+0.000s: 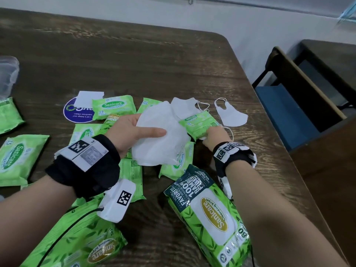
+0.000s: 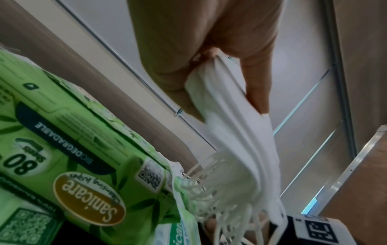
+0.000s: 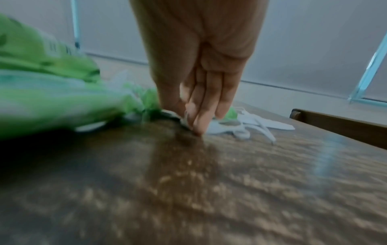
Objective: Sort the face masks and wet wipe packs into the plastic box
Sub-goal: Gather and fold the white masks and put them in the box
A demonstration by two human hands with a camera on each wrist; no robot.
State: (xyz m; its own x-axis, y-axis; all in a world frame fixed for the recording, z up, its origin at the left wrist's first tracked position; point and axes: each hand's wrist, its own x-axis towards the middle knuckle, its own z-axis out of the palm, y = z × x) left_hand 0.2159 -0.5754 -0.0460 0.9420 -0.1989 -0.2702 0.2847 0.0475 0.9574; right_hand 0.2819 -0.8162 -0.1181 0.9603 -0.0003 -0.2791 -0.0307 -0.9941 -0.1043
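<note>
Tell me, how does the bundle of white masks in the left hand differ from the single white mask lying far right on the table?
The bundle of masks is a thick stack, held off the table by the left hand; the single mask is one thin piece, lying flat and untouched on the table. The bundle's ear loops hang bunched together; the single mask's loop lies spread out. Both are white.

Count on table (image 1: 154,60): one. Large packs (image 1: 208,218), 80-sheet: two in plain view. Gold-label pack (image 1: 112,118): one, mostly hidden, size not determinable. Small packs (image 1: 113,106), 15-sheet: eight counted, several partly covered. Further green edges at the left margin were not counted. Mask stack (image 1: 159,135): one bunch, number of masks within not countable. Loose masks: three, being right mask (image 1: 231,114), middle mask (image 1: 185,106) and near mask (image 3: 222,127), the last largely covered. Box (image 1: 7,74): one, cut by the frame edge. Sticker (image 1: 77,114): one. Paper slip (image 1: 87,99): one. Chair (image 1: 279,108): one.
</note>
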